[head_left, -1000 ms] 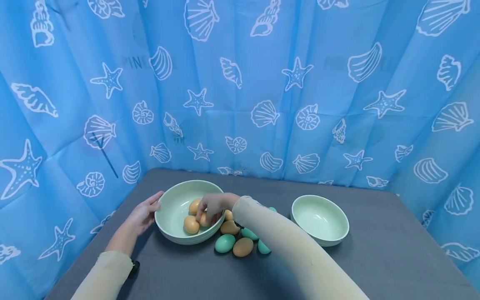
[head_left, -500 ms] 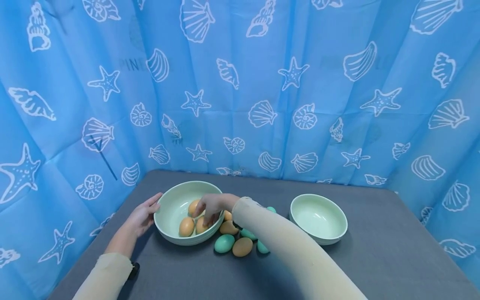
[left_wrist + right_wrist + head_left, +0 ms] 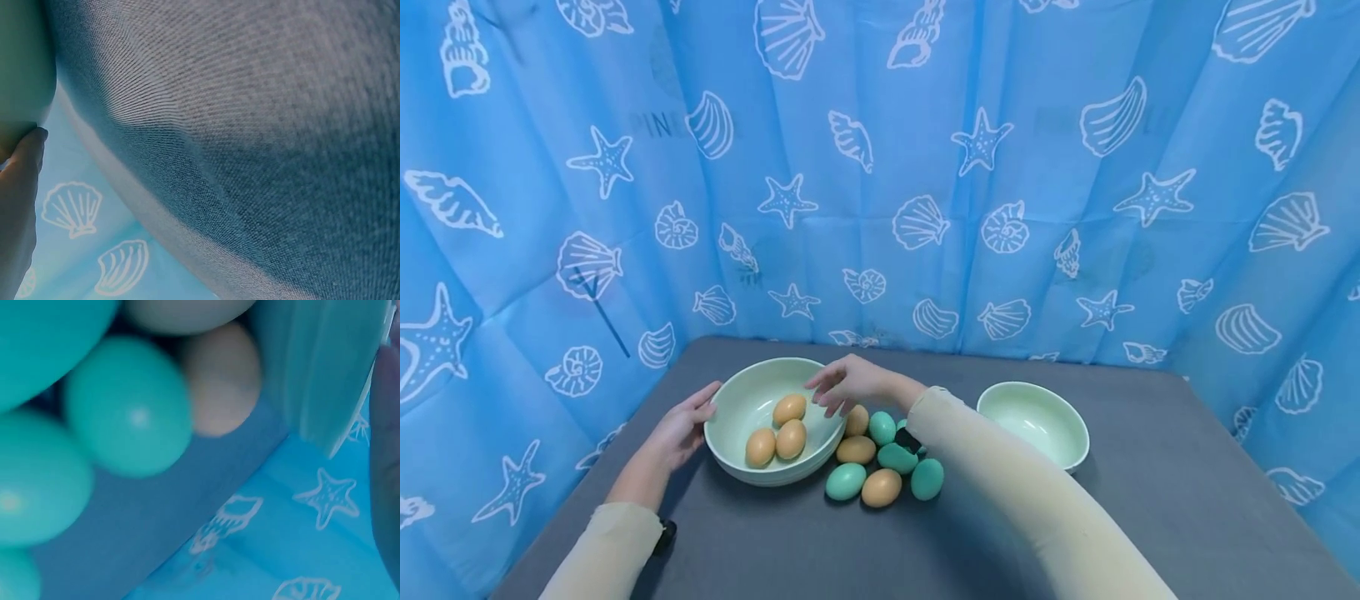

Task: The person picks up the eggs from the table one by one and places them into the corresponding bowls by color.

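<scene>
Three light-brown eggs lie together inside the pale green bowl on the left. My left hand holds this bowl at its left side; in the left wrist view one finger touches the outer wall. Above the bowl's right rim is my right hand, fingers loosely bent and nothing between them. Just right of the bowl, several green eggs and brown eggs lie in a cluster on the table. In the right wrist view, green eggs and a brown egg appear close beside the bowl wall.
A second pale green bowl stands to the right, partly behind my right sleeve. The grey cloth-covered table ends at the back against a blue curtain with white shell prints.
My right hand has let go of a brown egg in the left bowl and risen up over the right rim. The eggs inside have shifted a little leftward. The left hand stays at the bowl.
</scene>
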Demonstrator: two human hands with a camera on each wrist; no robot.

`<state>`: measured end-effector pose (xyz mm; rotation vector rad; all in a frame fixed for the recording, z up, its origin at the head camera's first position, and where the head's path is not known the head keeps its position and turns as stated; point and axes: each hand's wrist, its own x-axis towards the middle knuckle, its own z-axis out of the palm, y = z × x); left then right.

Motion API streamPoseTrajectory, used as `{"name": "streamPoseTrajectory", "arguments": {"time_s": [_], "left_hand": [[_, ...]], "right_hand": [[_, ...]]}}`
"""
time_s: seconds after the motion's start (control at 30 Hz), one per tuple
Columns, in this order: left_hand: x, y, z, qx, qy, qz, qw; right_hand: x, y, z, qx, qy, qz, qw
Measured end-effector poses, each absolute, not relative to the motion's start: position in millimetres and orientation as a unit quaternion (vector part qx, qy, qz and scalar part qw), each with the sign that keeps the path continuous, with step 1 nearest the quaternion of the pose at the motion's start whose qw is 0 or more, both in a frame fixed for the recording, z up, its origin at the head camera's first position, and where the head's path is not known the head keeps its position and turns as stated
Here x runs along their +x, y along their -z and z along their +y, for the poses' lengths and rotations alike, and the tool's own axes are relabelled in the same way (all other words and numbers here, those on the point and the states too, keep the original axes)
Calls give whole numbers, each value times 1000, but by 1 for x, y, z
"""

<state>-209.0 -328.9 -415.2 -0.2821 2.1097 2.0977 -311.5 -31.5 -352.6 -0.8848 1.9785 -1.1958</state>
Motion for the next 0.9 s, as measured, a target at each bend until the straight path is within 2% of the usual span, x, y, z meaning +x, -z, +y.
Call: {"name": "streamPoseTrajectory", "arguments": {"time_s": [0.2, 0.4, 0.57, 0.9], "left_hand": [[-210, 414, -329, -98, -709, 694, 77], [-210, 414, -329, -101, -712, 690, 81], [-211, 413, -329, -102, -710, 691, 83], [-210, 415, -329, -93, -714, 689, 81]], "right_hand": [[-322, 358, -7, -298, 467, 783, 283], [-321, 363, 15, -292, 456, 797, 266], [-313, 365, 33, -344, 458, 771, 278], [-299, 378, 57, -478, 353, 733, 332]]}}
